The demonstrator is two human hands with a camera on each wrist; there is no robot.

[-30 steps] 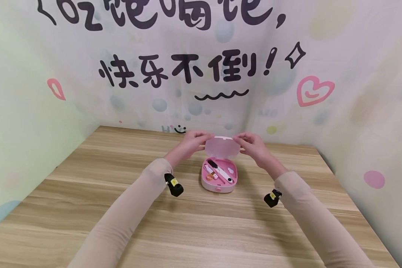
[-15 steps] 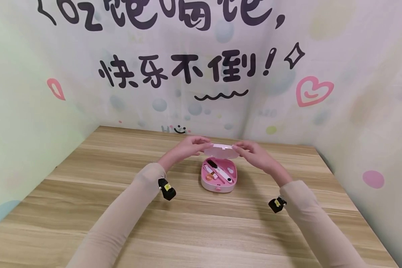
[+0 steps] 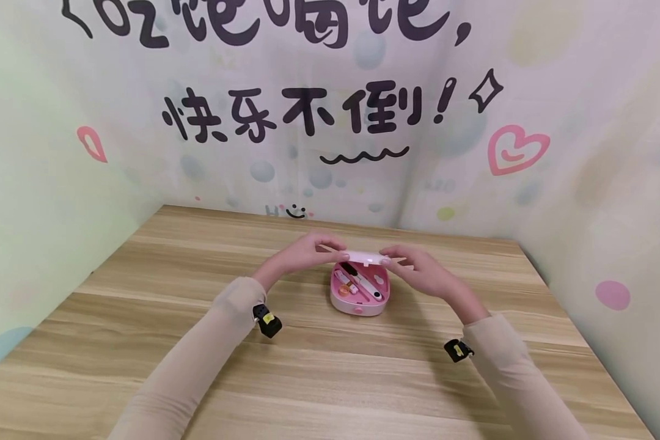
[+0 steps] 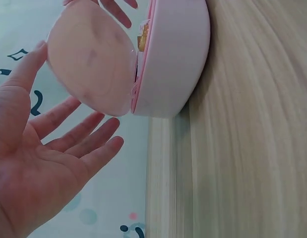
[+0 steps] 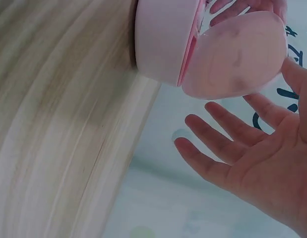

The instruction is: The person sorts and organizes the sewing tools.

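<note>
A small pink-and-white case (image 3: 343, 304) stands on the table, its lid (image 3: 365, 256) tilted part-way down over the back. My left hand (image 3: 310, 253) holds the lid's left corner, thumb at the front edge and index finger behind. At the opposite corner, my right hand (image 3: 420, 272) pinches the lid the same way. In both wrist views the lower fingers spread below the lid. Inside the case lie a white-handled tool (image 3: 370, 286) with a dark bristly end, an orange round piece (image 3: 343, 290) and small white pieces. The lid hides the rear of the interior.
The wood-grain table (image 3: 308, 379) extends around the case. Behind it hangs a printed cloth (image 3: 242, 177) with black writing. Small black wrist cameras (image 3: 267, 320) sit on both sleeves.
Both hands have lowered and come forward with the lid, which has swung from nearly upright to a low tilt over the case. The case and its contents stay in place.
</note>
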